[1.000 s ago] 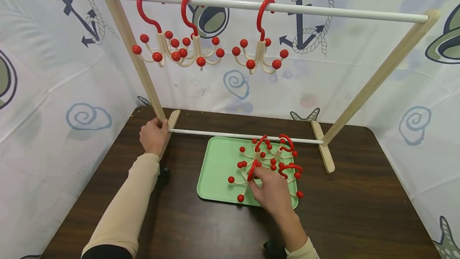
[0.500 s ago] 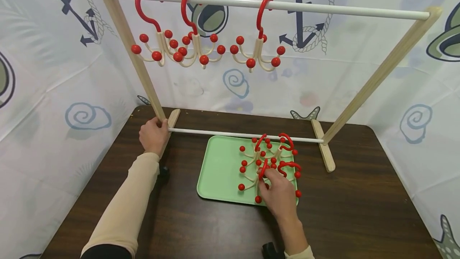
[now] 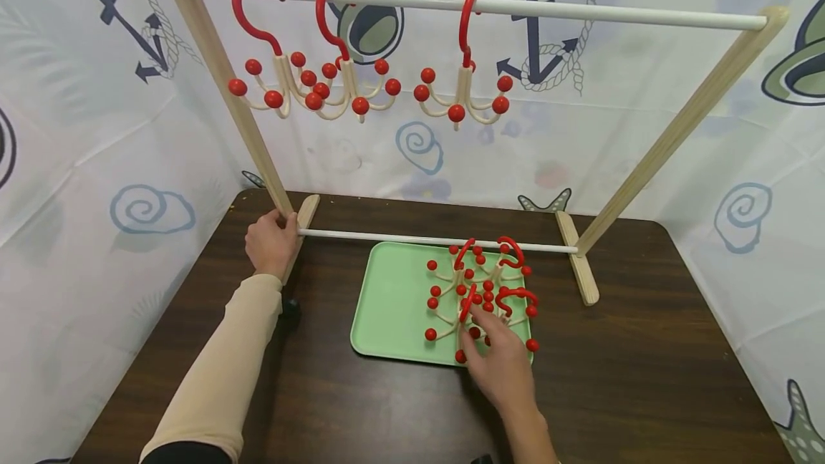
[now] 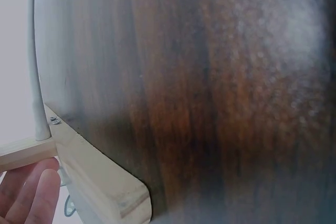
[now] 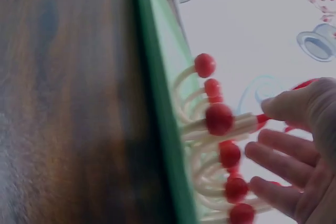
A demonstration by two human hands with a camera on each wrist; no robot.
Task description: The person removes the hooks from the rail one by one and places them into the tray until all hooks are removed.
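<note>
My left hand (image 3: pixel 271 242) grips the foot of the rack's left wooden post (image 3: pixel 232 99); in the left wrist view, its fingers (image 4: pixel 44 192) lie against the wood. On the green tray (image 3: pixel 387 306) stand several hangers, each with a red hook and curved pale arms tipped with red balls. My right hand (image 3: pixel 503 364) is at the nearest hanger's red hook (image 3: pixel 468 303), thumb and forefinger spread on either side. Seen from the right wrist, the thumb (image 5: pixel 289 106) overlaps the hook's base, while the other fingers (image 5: pixel 283 166) are loose and apart.
Three similar hangers, left (image 3: pixel 281 84), middle (image 3: pixel 349 88) and right (image 3: pixel 462 92), hang from the rack's white top rod (image 3: pixel 599 13). A lower white rod (image 3: pixel 348 236) runs behind the tray. The right post (image 3: pixel 677 134) stands on a wooden foot (image 3: pixel 578 260).
My right hand shifted the nearest hanger rightward on the tray, set it upright, then loosened its fingers from the hook. My left hand has kept its place at the post.
</note>
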